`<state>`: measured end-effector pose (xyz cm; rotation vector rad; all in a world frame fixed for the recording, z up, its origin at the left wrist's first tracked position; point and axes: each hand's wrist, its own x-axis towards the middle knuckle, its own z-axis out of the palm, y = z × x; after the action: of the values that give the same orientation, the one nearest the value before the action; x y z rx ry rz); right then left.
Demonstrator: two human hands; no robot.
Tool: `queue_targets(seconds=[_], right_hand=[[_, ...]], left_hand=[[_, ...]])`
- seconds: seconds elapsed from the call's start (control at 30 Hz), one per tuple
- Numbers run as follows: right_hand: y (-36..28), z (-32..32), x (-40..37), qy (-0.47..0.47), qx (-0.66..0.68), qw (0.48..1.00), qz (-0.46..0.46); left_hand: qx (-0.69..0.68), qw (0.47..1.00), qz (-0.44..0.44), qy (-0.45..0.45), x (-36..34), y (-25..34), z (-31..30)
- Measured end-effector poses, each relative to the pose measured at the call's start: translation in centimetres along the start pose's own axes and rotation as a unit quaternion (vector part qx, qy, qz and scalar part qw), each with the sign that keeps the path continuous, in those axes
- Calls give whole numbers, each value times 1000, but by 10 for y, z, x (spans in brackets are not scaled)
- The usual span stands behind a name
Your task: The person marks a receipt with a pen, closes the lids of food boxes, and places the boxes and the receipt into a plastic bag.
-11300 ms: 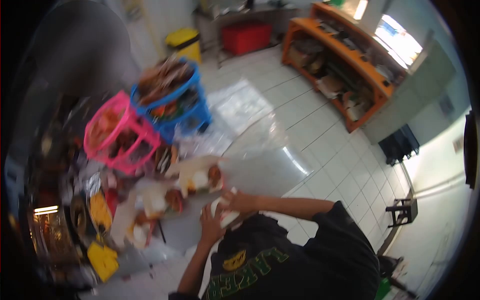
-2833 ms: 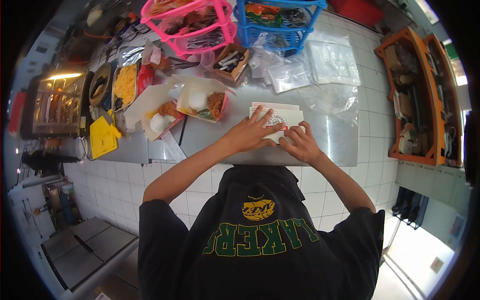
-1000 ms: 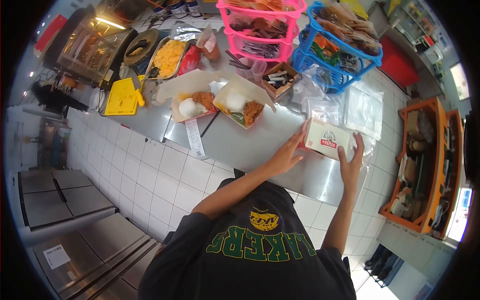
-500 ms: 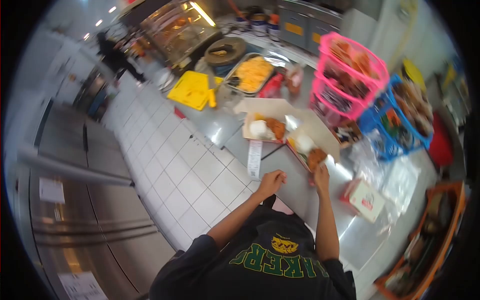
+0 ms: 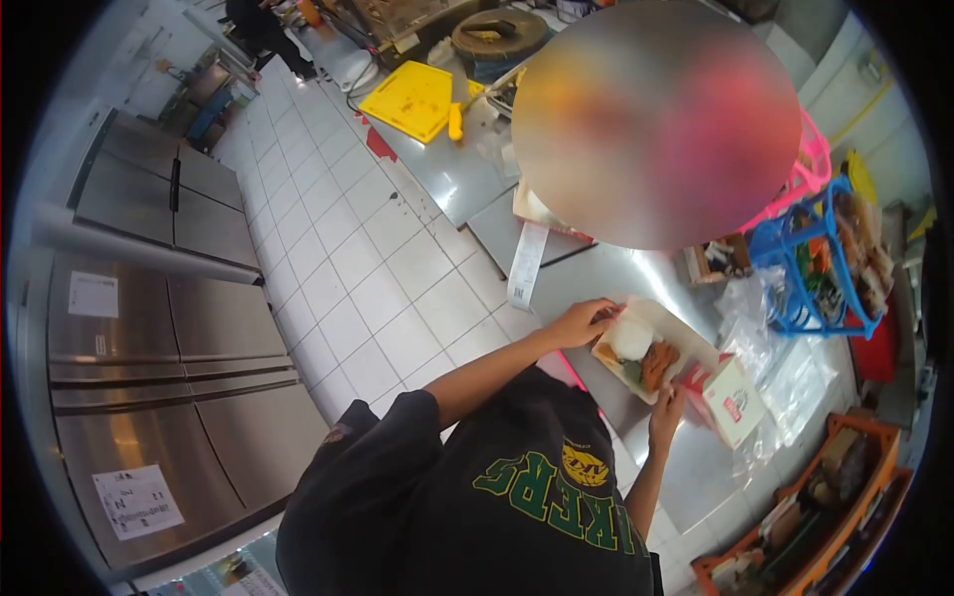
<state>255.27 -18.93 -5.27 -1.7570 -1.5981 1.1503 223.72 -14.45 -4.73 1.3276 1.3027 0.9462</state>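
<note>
An open paper food box [image 5: 704, 343] with rice, a brown fried piece and something green rests over the steel table in front of me. My left hand [image 5: 588, 322] is closed on its left corner. At the near right edge, my right hand [image 5: 667, 409] has its fingers closed on the box wall. A shut white and red box [image 5: 733, 402] stands just right of my right hand. Farther back, another food box [image 5: 540, 211] shows only its near corner beside a printed receipt [image 5: 526, 266]; a blurred oval hides the rest.
A yellow cutting board [image 5: 408, 100] lies at the table's far left end with a yellow-handled knife [image 5: 456, 121]. Blue basket [image 5: 833, 268], plastic bags [image 5: 800, 382] and an orange crate [image 5: 795, 512] stand right. Steel fridges [image 5: 149, 368] line the left. Another person [image 5: 266, 30] stands far back.
The box with the fried piece has come nearer to me, apart from the other food box. My left hand, empty before, now grips its corner. The view has shifted.
</note>
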Motion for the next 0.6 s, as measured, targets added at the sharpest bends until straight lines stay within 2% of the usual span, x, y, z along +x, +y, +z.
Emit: queue_targets(seconds=[0.03,0.07,0.13,0.17,0.2,0.27,0.37,0.43,0.57,0.6], right_hand=[[-3,6,-1,58,13,998,-29],[-5,12,-3,60,18,998,-11],[-13,19,-17,102,140,984,-33],[-12,20,-21,104,143,984,-21],[-11,20,-21,106,147,983,-19],[-12,19,-22,109,156,982,-17],[-13,16,-19,94,209,973,7],[-8,12,-15,72,305,949,21],[-5,10,-5,61,293,954,7],[-22,11,-1,70,258,963,32]], left_hand=[[-19,1000,10,22,-12,6,0],[-16,1000,-2,8,-21,13,0],[-58,997,33,28,-43,18,3],[1,1000,26,13,-46,15,1],[3,1000,21,6,-47,10,4],[-77,996,-25,33,-46,5,5],[-46,997,-13,52,-42,6,9],[-66,996,-25,48,-41,3,12],[-51,998,-19,41,-40,-1,9],[-49,998,-9,47,-39,-4,10]])
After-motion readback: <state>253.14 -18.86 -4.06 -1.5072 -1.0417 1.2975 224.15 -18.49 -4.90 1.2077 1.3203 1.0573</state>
